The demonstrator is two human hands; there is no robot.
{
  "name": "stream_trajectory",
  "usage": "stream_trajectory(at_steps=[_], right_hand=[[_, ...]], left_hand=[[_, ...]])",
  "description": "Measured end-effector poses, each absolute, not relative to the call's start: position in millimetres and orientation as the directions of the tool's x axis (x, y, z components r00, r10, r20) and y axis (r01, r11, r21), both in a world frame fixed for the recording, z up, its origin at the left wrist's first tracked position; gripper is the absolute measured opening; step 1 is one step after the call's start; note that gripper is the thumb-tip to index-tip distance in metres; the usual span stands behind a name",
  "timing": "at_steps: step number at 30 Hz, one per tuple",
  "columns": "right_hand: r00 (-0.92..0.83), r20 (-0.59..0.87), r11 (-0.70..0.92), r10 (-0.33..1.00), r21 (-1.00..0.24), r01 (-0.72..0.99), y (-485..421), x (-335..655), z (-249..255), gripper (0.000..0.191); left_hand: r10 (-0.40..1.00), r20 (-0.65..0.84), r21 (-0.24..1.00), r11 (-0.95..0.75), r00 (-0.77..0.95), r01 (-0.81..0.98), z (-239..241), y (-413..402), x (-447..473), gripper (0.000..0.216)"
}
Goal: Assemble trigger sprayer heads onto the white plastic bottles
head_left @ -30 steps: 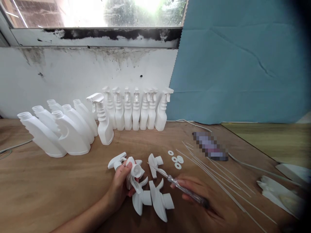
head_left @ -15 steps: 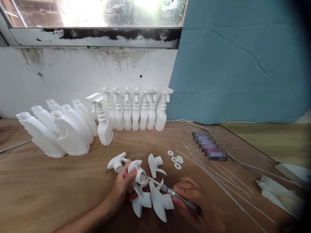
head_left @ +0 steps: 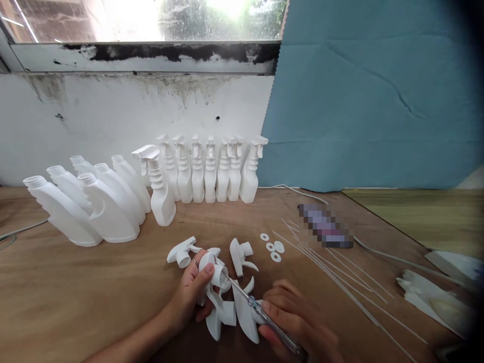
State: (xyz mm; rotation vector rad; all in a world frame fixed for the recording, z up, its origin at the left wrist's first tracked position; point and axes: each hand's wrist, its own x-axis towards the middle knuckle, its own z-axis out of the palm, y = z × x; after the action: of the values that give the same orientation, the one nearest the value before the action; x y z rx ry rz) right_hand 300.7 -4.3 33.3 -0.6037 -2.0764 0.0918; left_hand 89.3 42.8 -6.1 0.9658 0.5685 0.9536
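Observation:
My left hand (head_left: pixel 191 290) is closed around a white trigger sprayer head (head_left: pixel 218 275), its round collar turned toward the right. Between the fingers of my right hand (head_left: pixel 298 320) is a screwdriver (head_left: pixel 260 307) with a clear handle. The metal shaft points up and left, and its tip reaches the collar opening; how deep it goes I cannot tell. More sprayer heads lie around my hands: one on the left (head_left: pixel 181 252), one behind (head_left: pixel 241 256), and others in front, such as the one beneath the screwdriver (head_left: pixel 245 315).
White rings (head_left: pixel 276 256) lie right of the sprayer heads, beside several thin white tubes (head_left: pixel 340 276). A blurred-out flat object (head_left: pixel 325 226) lies behind the tubes. Open bottles (head_left: pixel 109 217) stand at left; bottles with sprayers (head_left: pixel 198 176) line the wall. A crumpled white item (head_left: pixel 427 302) is far right.
My right hand has moved slightly left and the screwdriver sits a little steeper, its tip still at the collar. My left hand keeps hold of the sprayer head. The view has shifted slightly.

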Motion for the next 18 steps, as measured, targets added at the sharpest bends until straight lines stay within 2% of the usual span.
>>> stream_trajectory(at_steps=[5,12,16,18], right_hand=[[-0.402,0.653,0.767,0.642,-0.561,0.312,-2,304,34,0.029],[-0.356,0.568,0.664,0.742,-0.694,0.276,-6,308,42,0.02],[-0.349,0.467,0.56,0.813,-0.792,0.244,-4,312,41,0.028],[-0.319,0.435,0.5,0.842,-0.852,0.158,-2,313,36,0.032]], left_hand=[[0.823,-0.116,0.85,0.372,0.557,-0.372,-4,44,86,0.036],[0.787,-0.185,0.844,0.434,0.588,-0.315,4,44,87,0.038],[0.767,-0.217,0.848,0.455,0.604,-0.274,1,42,86,0.04],[0.763,-0.219,0.846,0.459,0.609,-0.271,-1,42,85,0.038]])
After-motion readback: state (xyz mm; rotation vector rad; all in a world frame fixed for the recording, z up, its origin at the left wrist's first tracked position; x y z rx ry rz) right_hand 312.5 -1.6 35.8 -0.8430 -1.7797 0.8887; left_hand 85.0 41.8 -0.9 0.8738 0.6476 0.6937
